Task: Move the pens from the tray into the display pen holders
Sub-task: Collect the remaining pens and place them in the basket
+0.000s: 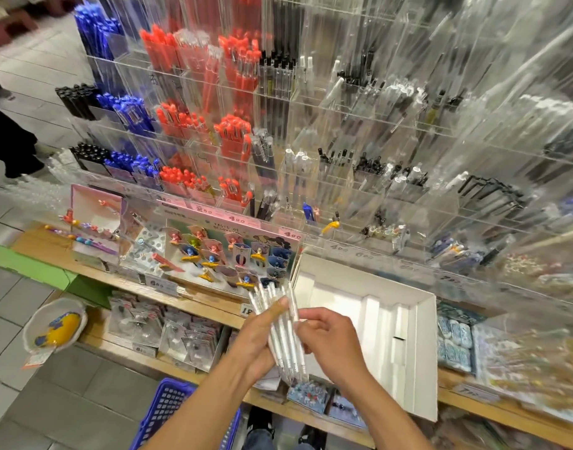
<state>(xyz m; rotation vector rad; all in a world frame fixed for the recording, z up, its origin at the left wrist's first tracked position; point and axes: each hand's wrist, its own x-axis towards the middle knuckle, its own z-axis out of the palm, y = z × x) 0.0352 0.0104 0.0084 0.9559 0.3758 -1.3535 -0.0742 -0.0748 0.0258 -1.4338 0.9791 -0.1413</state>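
Note:
A bundle of several white pens [283,332] stands nearly upright in front of me, tips down. My left hand [257,339] grips the bundle from the left, thumb across the front. My right hand [330,339] holds the same bundle from the right, fingers curled on the barrels. Just to the right lies the white cardboard tray [421,352], its inside showing only white dividers. Above it rise the clear acrylic display pen holders [311,177], stocked with blue, red, black and clear pens.
A wooden shelf [194,303] carries small character pen displays and packaged goods. A blue plastic basket [168,414] sits low in front of me. A plush toy [56,326] hangs at the left. A person's dark-clothed legs [9,141] stand on the tiled floor, far left.

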